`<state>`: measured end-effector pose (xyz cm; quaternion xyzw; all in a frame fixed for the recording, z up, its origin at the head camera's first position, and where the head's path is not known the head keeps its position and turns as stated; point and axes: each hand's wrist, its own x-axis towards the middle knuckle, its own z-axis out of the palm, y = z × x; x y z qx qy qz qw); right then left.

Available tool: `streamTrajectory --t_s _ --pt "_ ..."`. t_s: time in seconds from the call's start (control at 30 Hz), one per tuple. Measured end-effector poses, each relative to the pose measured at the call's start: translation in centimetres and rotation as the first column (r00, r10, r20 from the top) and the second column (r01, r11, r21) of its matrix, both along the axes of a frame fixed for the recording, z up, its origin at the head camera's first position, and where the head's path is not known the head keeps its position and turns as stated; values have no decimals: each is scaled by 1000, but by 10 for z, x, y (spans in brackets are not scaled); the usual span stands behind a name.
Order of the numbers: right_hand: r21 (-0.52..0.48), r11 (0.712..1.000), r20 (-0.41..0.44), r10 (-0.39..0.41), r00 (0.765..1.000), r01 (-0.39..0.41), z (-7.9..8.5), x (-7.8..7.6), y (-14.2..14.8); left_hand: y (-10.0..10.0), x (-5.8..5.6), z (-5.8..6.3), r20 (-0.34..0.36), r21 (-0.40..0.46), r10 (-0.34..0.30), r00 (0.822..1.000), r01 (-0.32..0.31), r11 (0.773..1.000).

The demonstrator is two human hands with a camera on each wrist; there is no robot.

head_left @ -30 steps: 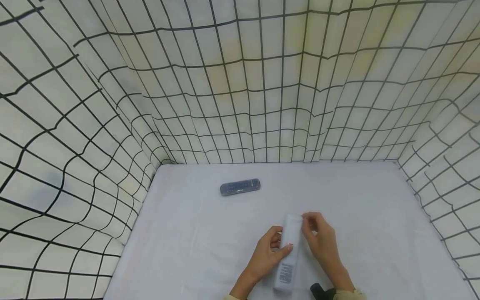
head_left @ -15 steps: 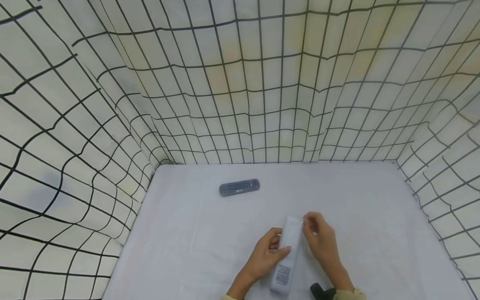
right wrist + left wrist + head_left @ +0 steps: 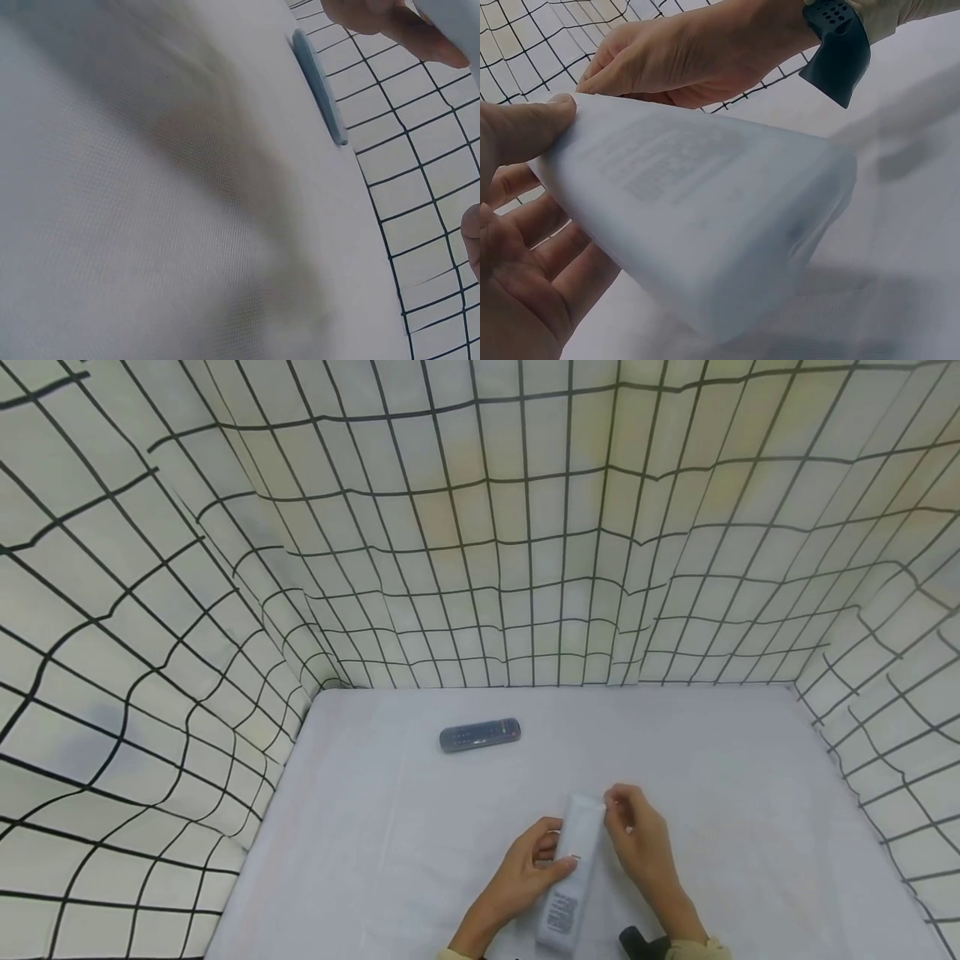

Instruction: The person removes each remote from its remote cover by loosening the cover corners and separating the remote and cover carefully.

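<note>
White tabletop (image 3: 360, 827) bears dark remote (image 3: 480, 735), well beyond white package (image 3: 581, 831); black-lined backdrop (image 3: 510, 560) rises behind. Package slants between your left hand (image 3: 527, 862), gripping its side, thumb covering part of top, and your right hand (image 3: 643, 833), pinching far right corner. Since one second ago, near end has slid left, toward you

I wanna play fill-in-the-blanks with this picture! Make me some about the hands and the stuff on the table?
1. The hand with its thumb on the middle of the white package is the person's ____ one.
2. The right hand has its fingertips at the package's ____ end, not the near end.
3. Of the package and the remote control, neither hand touches the ____.

Missing words: left; far; remote control.
</note>
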<state>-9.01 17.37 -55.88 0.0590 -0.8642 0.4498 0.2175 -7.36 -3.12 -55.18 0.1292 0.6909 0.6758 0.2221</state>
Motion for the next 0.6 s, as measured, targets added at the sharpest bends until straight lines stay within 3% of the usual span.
streamTrajectory --t_s 0.3,0.6 --pt "7 999 -33 32 999 -32 -2 -2 0 -3 2 -2 -4 53 -25 1000 25 998" --pt "-3 999 21 33 999 -33 -4 -3 1 -7 1 0 28 60 -60 998 58 997"
